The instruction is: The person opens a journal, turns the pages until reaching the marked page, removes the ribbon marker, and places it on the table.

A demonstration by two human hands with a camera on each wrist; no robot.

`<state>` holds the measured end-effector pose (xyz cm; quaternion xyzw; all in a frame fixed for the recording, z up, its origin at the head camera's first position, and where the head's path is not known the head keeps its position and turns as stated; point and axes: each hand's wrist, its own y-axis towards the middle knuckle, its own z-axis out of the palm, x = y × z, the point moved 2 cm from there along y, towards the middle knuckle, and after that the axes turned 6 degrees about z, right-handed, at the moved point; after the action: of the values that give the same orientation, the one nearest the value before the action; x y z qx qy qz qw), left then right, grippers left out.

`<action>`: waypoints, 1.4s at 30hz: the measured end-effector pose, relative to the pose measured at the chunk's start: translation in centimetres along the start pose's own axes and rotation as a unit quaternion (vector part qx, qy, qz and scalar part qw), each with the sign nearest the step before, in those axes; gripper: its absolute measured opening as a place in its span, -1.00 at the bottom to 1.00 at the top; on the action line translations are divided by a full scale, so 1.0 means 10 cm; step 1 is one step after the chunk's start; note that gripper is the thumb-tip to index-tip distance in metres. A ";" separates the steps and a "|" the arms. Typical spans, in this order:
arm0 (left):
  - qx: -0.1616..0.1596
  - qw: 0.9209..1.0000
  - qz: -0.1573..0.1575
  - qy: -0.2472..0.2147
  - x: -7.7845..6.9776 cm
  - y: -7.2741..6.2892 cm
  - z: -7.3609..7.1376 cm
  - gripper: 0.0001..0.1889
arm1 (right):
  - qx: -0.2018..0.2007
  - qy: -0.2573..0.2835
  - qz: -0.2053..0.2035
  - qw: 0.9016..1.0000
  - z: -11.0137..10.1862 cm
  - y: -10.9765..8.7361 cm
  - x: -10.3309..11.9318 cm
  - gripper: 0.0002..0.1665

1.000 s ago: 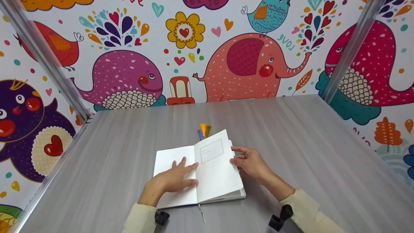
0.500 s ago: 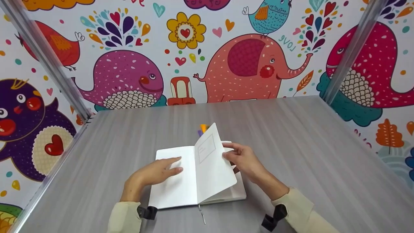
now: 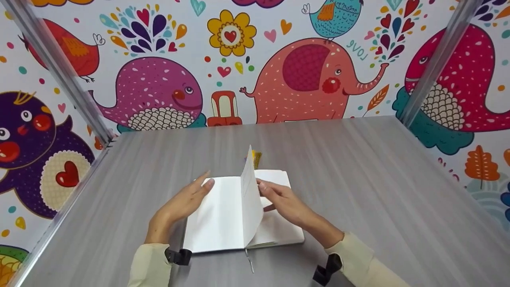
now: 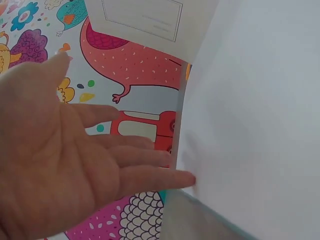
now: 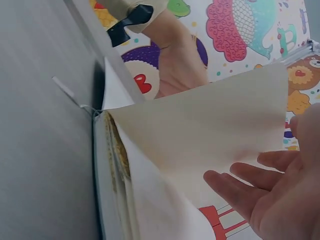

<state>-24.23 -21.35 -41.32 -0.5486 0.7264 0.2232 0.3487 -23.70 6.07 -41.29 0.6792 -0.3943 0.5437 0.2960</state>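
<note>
An open white notebook lies on the table, one leaf standing nearly upright at its middle. My right hand is on the right of this leaf; the right wrist view shows its fingers extended against the leaf's surface, not curled round it. The thumb lies near the leaf's free edge. My left hand is spread at the left page's upper outer edge. In the left wrist view its little finger reaches that page's edge. A printed frame shows on the raised leaf.
Yellow tassels stick out beyond the notebook's top edge, partly hidden by the leaf. A thin ribbon trails from the bottom of its spine. The grey table extends around it, with cartoon-printed walls behind and at the sides.
The leaf has swung up from the right side to nearly upright, my right hand moving left with it. My left hand has moved from the inner fold to the left page's outer edge.
</note>
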 end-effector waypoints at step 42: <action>0.011 0.998 -0.034 0.054 0.03 -0.02 -0.06 -0.04 | 0.127 -0.488 0.022 0.863 0.57 0.02 -0.21 -0.26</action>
<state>-24.23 -22.06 -41.09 -0.5807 0.7273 0.1730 0.3223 -21.18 1.67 -44.66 0.8807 -0.4304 0.1946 -0.0348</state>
